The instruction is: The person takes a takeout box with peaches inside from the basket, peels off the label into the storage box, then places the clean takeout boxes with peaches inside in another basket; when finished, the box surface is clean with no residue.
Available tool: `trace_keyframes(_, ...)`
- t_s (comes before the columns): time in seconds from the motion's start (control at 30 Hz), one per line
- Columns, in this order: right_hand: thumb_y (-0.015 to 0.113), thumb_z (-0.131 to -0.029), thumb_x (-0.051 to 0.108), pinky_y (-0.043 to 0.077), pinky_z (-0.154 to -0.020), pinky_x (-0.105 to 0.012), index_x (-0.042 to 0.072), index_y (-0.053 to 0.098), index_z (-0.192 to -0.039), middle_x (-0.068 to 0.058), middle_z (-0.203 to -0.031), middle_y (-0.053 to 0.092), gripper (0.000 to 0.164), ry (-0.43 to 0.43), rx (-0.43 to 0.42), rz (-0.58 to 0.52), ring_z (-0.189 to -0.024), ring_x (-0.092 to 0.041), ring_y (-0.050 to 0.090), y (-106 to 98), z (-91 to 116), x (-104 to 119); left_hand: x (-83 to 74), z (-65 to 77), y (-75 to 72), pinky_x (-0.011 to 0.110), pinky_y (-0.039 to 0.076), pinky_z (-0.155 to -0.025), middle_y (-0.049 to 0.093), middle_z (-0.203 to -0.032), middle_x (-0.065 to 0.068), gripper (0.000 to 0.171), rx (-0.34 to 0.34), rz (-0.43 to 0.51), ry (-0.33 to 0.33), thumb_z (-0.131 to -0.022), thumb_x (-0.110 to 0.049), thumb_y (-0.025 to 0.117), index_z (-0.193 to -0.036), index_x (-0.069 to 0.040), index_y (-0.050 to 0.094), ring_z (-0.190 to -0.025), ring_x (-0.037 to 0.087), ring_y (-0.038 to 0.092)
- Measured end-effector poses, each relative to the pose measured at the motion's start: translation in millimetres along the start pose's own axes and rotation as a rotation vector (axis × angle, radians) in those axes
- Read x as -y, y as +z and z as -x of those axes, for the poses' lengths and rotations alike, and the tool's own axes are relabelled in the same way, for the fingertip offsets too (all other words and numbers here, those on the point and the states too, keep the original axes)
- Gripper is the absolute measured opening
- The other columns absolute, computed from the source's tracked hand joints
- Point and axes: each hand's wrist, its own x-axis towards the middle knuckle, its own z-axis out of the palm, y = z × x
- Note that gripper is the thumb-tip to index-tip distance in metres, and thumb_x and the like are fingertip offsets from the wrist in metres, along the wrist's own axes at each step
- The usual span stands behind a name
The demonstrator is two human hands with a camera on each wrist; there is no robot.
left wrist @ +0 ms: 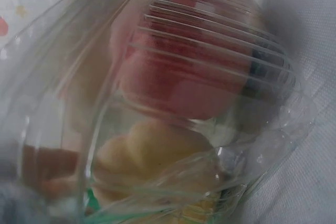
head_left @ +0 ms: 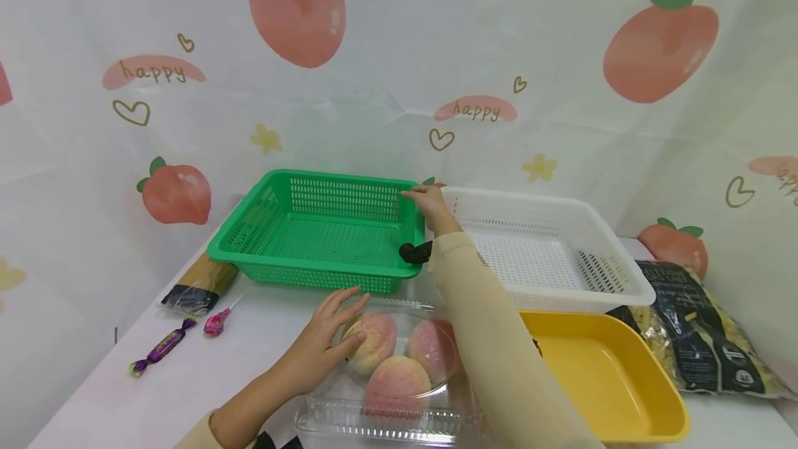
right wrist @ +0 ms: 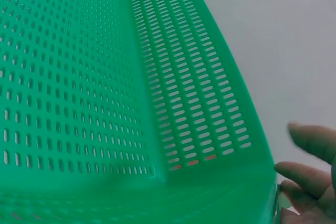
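Observation:
A clear plastic box (head_left: 399,428) with peaches inside, one of them a pink-yellow peach (head_left: 397,383), lies at the front middle. My left hand (head_left: 318,345) rests at its left side, fingers spread over the lid. In the left wrist view the ribbed box wall and a red peach (left wrist: 184,72) fill the picture, blurred. Farther back, my right hand (head_left: 430,205) reaches to the right rear corner of the green basket (head_left: 337,238). From the right wrist, its fingers (right wrist: 307,177) appear at the outside of that corner, with one digit raised apart.
A white basket (head_left: 561,206) stands right of the green one, with a yellow tray (head_left: 598,380) before it. A dark pasta bag (head_left: 698,331) lies far right. On the left are a noodle pack (head_left: 202,283), a lollipop (head_left: 216,323) and a purple-wrapped candy (head_left: 163,347).

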Motion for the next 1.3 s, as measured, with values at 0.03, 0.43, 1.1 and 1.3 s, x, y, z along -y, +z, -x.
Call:
trace_keyframes(0.03,0.057,-0.093,0.021,0.023,-0.115,-0.046,0.007,0.042,-0.140,-0.007,-0.156,0.019,0.051,-0.006,-0.005,0.015,-0.143,-0.031,0.019,0.2,0.1,-0.3,-0.4,-0.2,-0.1,0.072,0.023,-0.099,0.027,-0.151,0.011,0.054,-0.002,-0.001,0.002,-0.095,-0.032,0.052,-0.142,-0.008,0.040,-0.140,0.041,0.017)
trace_keyframes(0.43,0.041,-0.091,-0.006,0.037,-0.094,-0.034,0.005,0.033,-0.144,-0.007,-0.158,0.012,0.054,-0.065,0.026,0.113,-0.145,-0.026,0.009,2.2,-0.7,-5.4,0.1,1.8,-9.7,0.073,0.016,-0.101,0.012,-0.156,0.016,0.057,-0.002,0.201,-0.126,-0.095,-0.029,0.052,-0.145,-0.012,0.033,-0.140,0.046,0.008)
trace_keyframes(1.1,0.041,-0.090,-0.009,0.025,-0.055,-0.029,0.007,0.029,-0.146,-0.001,-0.159,0.006,0.060,-0.074,0.041,0.201,-0.141,-0.025,0.026,3.7,-8.5,-10.3,-0.2,43.9,10.7,0.038,0.052,-0.084,-0.006,-0.155,0.021,0.078,-0.048,0.831,-0.431,-0.092,-0.014,0.055,-0.151,-0.025,0.006,-0.137,0.048,0.014)
trace_keyframes(1.3,0.039,-0.089,-0.011,0.024,-0.051,-0.028,0.008,0.029,-0.146,0.000,-0.159,0.005,0.062,-0.066,0.044,0.213,-0.121,-0.022,0.045,4.5,-11.1,-9.6,-2.0,46.9,9.3,0.034,0.055,-0.078,0.011,-0.156,0.017,0.070,-0.158,0.792,-0.433,-0.089,-0.011,0.059,-0.149,-0.023,0.024,-0.135,0.042,0.025)
